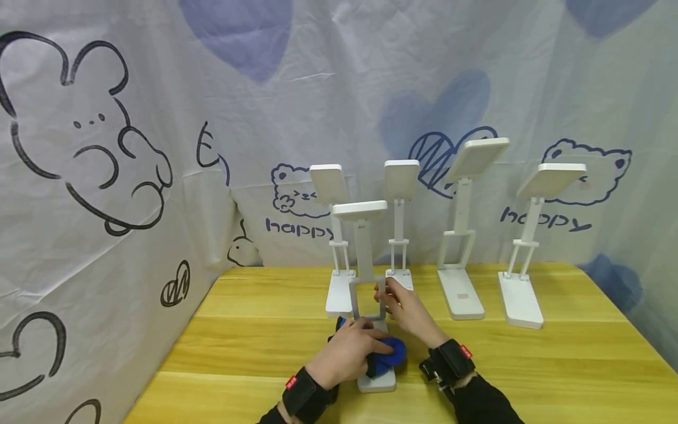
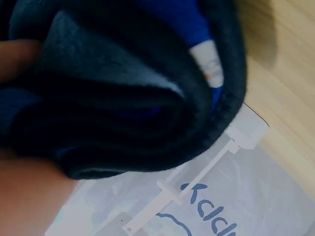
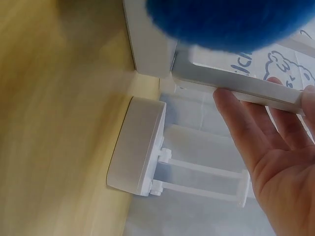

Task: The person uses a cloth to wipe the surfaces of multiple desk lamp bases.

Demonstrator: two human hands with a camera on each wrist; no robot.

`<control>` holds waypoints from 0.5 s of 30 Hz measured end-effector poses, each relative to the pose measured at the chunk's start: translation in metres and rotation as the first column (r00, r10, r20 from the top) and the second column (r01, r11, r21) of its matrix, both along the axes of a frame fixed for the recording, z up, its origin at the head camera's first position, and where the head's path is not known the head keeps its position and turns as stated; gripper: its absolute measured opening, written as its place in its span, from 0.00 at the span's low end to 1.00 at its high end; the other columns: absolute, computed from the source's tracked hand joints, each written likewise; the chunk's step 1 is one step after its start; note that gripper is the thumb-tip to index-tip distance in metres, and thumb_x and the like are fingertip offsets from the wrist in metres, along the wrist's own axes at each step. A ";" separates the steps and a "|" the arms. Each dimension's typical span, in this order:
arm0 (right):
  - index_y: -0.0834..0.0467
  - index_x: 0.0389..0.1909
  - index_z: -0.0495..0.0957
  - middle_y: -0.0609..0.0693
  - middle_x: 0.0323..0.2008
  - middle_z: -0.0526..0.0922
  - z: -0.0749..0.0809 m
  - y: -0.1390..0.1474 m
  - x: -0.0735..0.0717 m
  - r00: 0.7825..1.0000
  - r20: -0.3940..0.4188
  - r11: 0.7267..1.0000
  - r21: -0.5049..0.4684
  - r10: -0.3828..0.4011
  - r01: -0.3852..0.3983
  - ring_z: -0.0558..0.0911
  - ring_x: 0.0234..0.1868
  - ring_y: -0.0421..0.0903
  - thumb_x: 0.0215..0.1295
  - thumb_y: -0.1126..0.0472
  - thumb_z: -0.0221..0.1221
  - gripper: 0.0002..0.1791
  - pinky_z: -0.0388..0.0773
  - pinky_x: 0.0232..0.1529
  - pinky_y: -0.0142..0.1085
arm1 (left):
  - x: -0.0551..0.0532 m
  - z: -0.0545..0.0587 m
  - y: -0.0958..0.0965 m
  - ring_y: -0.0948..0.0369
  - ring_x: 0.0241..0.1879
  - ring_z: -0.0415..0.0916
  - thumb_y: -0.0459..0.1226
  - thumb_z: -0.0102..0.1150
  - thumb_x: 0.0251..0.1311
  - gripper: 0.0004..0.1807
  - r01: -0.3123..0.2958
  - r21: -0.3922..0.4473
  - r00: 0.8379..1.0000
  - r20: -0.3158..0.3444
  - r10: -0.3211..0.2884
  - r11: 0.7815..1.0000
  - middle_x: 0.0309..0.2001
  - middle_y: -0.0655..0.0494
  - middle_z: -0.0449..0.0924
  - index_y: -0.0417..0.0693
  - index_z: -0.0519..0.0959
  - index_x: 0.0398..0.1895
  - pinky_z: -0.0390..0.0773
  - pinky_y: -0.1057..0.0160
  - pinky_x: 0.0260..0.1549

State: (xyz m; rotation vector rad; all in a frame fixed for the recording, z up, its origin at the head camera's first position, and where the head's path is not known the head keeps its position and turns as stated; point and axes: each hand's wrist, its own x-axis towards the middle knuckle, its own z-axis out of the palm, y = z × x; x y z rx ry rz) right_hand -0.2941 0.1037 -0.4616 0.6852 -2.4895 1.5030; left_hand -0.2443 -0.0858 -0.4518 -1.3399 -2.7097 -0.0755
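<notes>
The nearest white desk lamp [image 1: 364, 250] stands upright, its flat head raised on a folding arm. My left hand [image 1: 346, 352] holds a folded blue cloth [image 1: 393, 354] over the lamp's base [image 1: 377, 383]. In the left wrist view the cloth [image 2: 123, 59] shows dark edging and a small white label [image 2: 208, 64], bunched between thumb and finger. My right hand [image 1: 410, 312] grips one side of the lamp's open lower frame. Its fingers [image 3: 234, 110] lie along the frame bar [image 3: 241, 83] in the right wrist view, below the blue cloth [image 3: 226, 22].
Behind stand several more white lamps: one at back left [image 1: 339, 291], one at back centre [image 1: 399, 176], and two on the right, a taller one [image 1: 462, 294] and a tilted one [image 1: 521, 300]. The wooden table [image 1: 238, 353] meets a printed white curtain [image 1: 328, 70].
</notes>
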 end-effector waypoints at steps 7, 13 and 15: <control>0.54 0.47 0.74 0.56 0.42 0.85 -0.001 0.000 -0.001 0.998 -0.056 0.999 0.040 -0.010 0.012 0.85 0.42 0.52 0.77 0.58 0.46 0.09 0.82 0.37 0.35 | 0.002 0.008 -0.005 0.62 0.53 0.74 0.21 0.58 0.50 0.30 0.078 0.074 0.985 0.147 -0.088 0.994 0.51 0.71 0.83 0.68 0.88 0.43 0.73 0.66 0.51; 0.53 0.49 0.74 0.53 0.41 0.84 -0.002 0.001 -0.003 0.997 -0.072 0.998 0.057 -0.007 0.011 0.84 0.43 0.50 0.78 0.59 0.46 0.09 0.82 0.38 0.33 | 0.000 0.019 -0.013 0.68 0.47 0.76 0.19 0.56 0.45 0.28 0.047 0.103 0.948 0.309 -0.077 0.994 0.44 0.71 0.85 0.63 0.90 0.32 0.75 0.73 0.47; 0.53 0.49 0.74 0.54 0.41 0.84 -0.001 0.001 -0.003 0.998 -0.066 0.998 0.062 -0.005 0.009 0.84 0.42 0.50 0.78 0.59 0.45 0.09 0.81 0.37 0.32 | -0.001 0.022 -0.017 0.70 0.47 0.77 0.18 0.56 0.44 0.28 -0.005 0.092 0.930 0.366 -0.029 0.996 0.42 0.73 0.85 0.63 0.90 0.29 0.76 0.74 0.46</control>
